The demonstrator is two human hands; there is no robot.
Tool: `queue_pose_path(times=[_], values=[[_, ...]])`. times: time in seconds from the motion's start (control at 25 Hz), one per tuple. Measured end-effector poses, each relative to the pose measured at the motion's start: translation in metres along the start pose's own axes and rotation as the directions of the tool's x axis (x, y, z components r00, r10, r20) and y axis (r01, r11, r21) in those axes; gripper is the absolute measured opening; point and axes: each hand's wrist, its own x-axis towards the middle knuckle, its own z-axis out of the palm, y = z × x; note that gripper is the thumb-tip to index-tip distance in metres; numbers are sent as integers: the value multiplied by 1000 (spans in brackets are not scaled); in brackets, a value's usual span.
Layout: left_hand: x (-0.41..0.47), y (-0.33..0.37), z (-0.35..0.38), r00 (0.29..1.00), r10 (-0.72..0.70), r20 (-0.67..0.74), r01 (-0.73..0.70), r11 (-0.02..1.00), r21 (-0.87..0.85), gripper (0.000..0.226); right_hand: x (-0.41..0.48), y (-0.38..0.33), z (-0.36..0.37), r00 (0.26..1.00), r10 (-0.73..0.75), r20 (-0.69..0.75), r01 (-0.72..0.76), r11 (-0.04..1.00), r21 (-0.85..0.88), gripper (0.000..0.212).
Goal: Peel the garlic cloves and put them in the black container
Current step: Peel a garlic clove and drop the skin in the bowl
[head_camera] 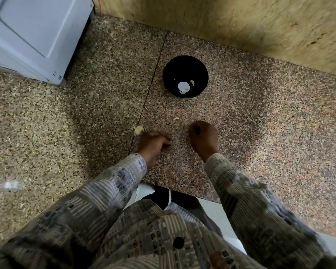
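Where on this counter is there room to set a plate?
Bare stone lies right of the black container toward the wooden wall, and left of the garlic bulb up to the white appliance. Crowded: between it and the left hand and right hand, with a peel scrap.

Desk (260,133): speckled granite
Black container (202,71): on desk
Unpeeled garlic (139,130): nearer-left of container
Peel scrap (176,119): nearer than container

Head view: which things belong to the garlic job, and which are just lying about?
Job: black container; peeled cloves inside it; garlic piece beside the left hand; right hand.
Lying about: pale scrap on the counter; white appliance; wooden panel.
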Motion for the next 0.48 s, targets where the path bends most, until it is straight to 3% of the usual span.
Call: queue_pose_path(times=[0.12,0.24,0.36,0.48], values=[[-4,0,-2,1000,-27,15,28,998,-53,24,0,6,2,982,-187,10,186,967,-172,21],[-9,7,-3,997,-70,36,74,987,-141,27,-6,6,11,937,-331,110,348,896,-276,24],[-13,12,-5,995,-91,52,101,959,-265,33,-12,2,13,879,-421,223,467,853,-232,17],[-17,8,-9,992,-87,92,120,875,-469,29,-1,-4,14,894,-420,156,443,879,-174,20]])
